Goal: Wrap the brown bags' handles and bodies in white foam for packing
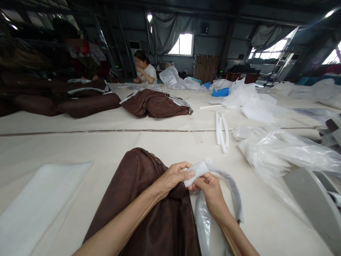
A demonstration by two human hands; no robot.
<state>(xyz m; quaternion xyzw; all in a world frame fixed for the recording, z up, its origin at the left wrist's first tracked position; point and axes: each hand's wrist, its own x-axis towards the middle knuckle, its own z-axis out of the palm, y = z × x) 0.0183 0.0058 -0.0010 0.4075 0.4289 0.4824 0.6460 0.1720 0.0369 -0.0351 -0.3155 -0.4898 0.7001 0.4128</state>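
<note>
Cream tabletop runs under it all; clock centred on the hands. Brown bag lies nearest, 7–8 o'clock. L hand & R hand, both curled, thumbs pressed to fingers, pinch opp. ends of a white wrap piece over the bag's R edge, prob. so the thin stuff can't slip. Plastic-sleeved strap loops at 4, prob. covered vs. scuffs. Further: white tubes at 1, 2nd bag at 11, white-shirted co-worker beyond.
</note>
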